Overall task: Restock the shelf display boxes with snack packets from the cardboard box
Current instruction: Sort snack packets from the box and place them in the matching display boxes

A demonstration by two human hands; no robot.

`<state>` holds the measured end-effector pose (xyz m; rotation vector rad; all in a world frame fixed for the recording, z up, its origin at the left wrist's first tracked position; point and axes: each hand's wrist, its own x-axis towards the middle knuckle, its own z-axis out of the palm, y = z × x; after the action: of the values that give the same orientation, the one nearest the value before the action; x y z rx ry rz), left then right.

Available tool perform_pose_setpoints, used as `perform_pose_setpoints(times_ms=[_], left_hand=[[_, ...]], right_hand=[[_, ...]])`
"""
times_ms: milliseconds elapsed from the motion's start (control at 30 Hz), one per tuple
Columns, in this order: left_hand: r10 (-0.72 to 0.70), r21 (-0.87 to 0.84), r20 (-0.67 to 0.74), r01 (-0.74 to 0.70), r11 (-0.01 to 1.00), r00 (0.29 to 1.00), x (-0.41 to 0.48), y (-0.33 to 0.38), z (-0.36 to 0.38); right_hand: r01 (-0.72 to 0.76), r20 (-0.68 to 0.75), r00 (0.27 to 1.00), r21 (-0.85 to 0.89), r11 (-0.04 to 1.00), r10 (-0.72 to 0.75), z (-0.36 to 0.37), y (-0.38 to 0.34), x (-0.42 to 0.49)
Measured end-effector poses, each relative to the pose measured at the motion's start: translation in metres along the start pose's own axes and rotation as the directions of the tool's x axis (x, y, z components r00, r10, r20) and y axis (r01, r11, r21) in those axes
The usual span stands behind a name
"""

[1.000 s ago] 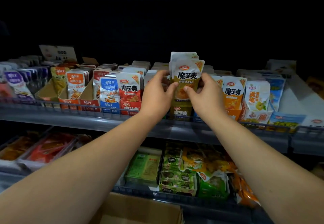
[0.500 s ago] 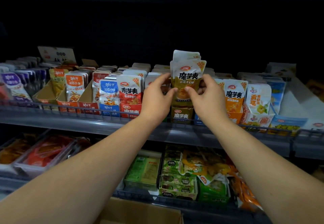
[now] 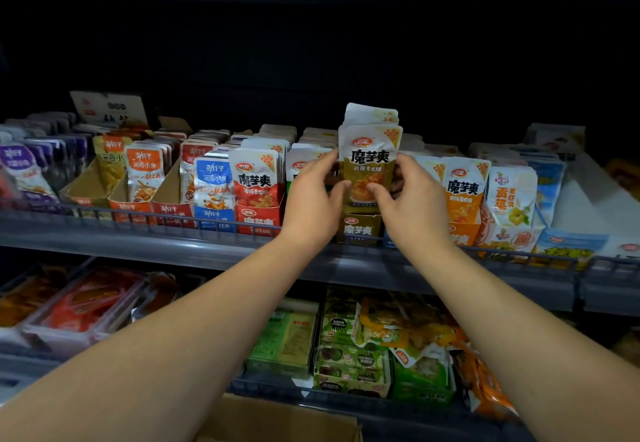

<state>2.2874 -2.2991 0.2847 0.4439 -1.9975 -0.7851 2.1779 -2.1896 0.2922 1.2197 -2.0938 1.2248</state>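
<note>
Little had shifted: left hand [image 3: 311, 206] and right hand [image 3: 412, 209] still pinched the stack of olive-and-white foil snack packets [image 3: 369, 161] by its lower sides, above the olive cardboard display box [image 3: 358, 230]; probably light, slippery.

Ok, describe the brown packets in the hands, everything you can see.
The stack of packets is a few flat, glossy pouches, upright, facing the camera. The front one is white on top with red logo and black characters, olive-brown below with a food picture. Rear ones stick up higher. The left hand pinches its left edge, the right hand its right, just above the matching olive display box.
</note>
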Motion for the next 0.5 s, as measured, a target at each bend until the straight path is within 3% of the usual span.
perform_pose_setpoints(times_ms=[500], left_hand=[[-0.043, 0.017, -0.089, 0.045, 0.999, 0.995, -0.0023, -0.0042, -0.0015]], right_hand=[[-0.099, -0.004, 0.995, 0.088, 0.991, 0.099, 0.0001, -0.0048, 0.0007]])
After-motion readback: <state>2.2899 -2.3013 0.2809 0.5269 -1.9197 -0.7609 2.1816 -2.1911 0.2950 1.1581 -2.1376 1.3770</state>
